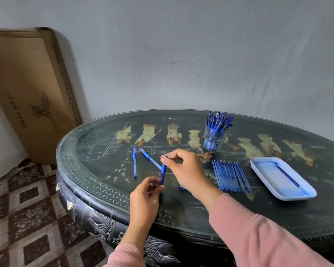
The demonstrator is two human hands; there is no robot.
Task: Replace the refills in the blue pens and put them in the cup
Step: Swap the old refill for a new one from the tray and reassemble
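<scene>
While left hand point(145, 192) grips slim blue pen point(163, 175), right hand point(184, 168) pinches top

Soft, dim daylight; faint glare on the glass table point(89, 176); wide-angle bending at edges; mostly sharp.

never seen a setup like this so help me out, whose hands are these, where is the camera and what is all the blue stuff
No machine here: these are a person's two bare hands, filmed by one camera worn on the head, looking forward and down. The left hand holds the lower end of an upright blue pen and the right hand pinches its top. On the dark round table lie two more pens, a row of loose refills and a white tray with refills in it. A clear cup behind them holds many blue pens.
</scene>
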